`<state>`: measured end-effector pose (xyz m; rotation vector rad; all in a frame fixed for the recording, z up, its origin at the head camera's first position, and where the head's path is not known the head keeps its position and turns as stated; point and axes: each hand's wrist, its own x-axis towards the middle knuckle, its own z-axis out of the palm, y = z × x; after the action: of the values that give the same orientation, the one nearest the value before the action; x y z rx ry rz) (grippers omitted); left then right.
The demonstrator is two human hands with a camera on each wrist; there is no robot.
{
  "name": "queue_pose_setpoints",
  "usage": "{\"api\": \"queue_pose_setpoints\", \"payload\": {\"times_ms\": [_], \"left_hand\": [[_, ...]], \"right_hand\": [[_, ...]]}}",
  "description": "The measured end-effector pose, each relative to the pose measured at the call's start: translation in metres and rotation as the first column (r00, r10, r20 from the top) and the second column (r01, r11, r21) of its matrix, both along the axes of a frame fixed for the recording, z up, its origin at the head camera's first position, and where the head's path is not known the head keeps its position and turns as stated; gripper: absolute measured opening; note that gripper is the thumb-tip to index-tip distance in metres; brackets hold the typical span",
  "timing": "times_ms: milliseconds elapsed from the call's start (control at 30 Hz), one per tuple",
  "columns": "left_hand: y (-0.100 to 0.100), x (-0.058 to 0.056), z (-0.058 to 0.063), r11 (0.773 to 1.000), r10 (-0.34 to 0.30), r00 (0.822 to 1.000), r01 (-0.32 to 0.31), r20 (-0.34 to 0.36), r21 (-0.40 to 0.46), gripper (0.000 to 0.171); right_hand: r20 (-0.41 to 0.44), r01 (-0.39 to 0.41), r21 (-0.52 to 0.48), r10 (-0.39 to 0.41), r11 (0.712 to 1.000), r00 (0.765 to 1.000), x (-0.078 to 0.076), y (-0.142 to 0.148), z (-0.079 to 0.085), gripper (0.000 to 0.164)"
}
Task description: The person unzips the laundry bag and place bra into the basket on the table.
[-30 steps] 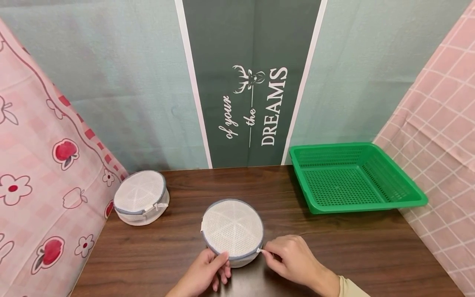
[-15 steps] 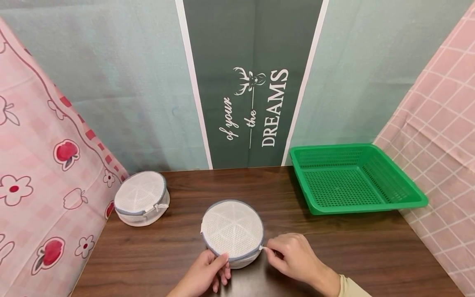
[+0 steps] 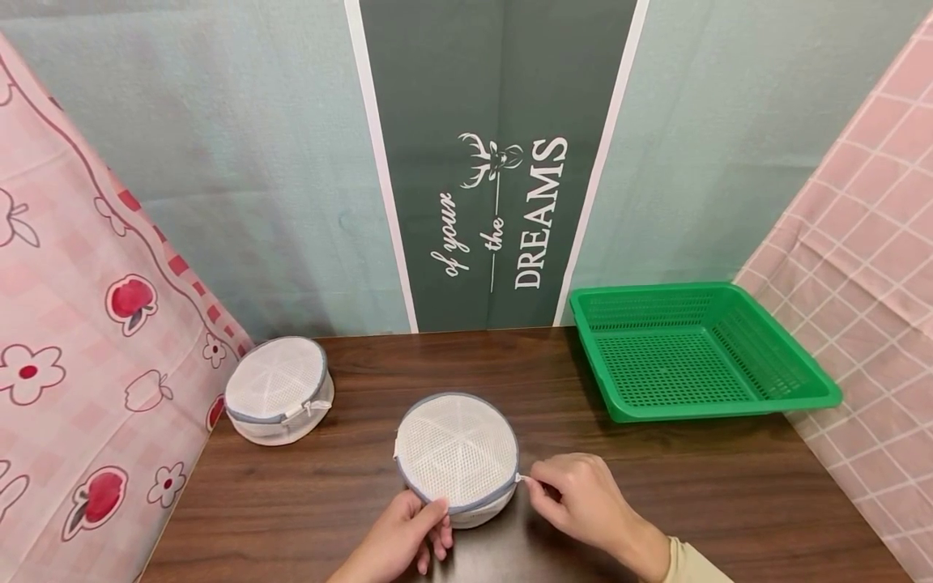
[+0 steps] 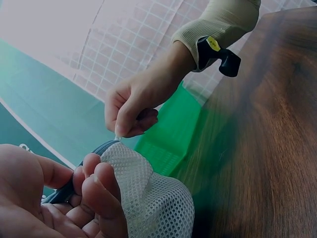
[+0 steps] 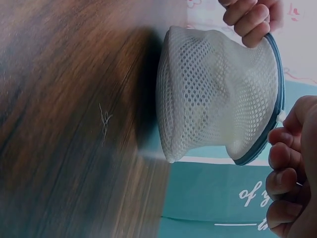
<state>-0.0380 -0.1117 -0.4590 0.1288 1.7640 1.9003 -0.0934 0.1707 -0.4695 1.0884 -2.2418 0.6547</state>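
Note:
A round white mesh laundry bag (image 3: 459,449) with a grey-blue zipper rim stands on the table in the middle of the head view. My left hand (image 3: 408,530) pinches its front rim, thumb on top and fingers beneath. At the bag's right edge, my right hand (image 3: 583,502) pinches the small white zipper pull (image 3: 521,478) between thumb and forefinger. The left wrist view shows the mesh side (image 4: 158,198) sagging below the rim. In the right wrist view, the dark zipper band (image 5: 262,141) runs between both hands.
Another round white mesh bag (image 3: 277,380) sits at the back left, its zipper pull facing front. A green plastic basket (image 3: 612,397) stands at the back right of the wooden table (image 3: 291,510). Cloth hangs on three sides. A loose thread (image 5: 105,119) lies on the table.
My right hand has drawn the zipper pull a short way along the bag's right rim, away from me. The left hand stays at the front rim, and the bag has hardly moved.

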Motion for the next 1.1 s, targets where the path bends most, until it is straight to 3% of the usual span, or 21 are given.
{"api": "queue_pose_setpoints", "payload": {"times_ms": [1100], "left_hand": [[-0.001, 0.0, 0.0, 1.0, -0.01, 1.0, 0.01, -0.028, -0.004, 0.038]], "right_hand": [[0.017, 0.111, -0.051, -0.11, 0.993, 0.994, -0.012, 0.011, -0.002, 0.03]]}}
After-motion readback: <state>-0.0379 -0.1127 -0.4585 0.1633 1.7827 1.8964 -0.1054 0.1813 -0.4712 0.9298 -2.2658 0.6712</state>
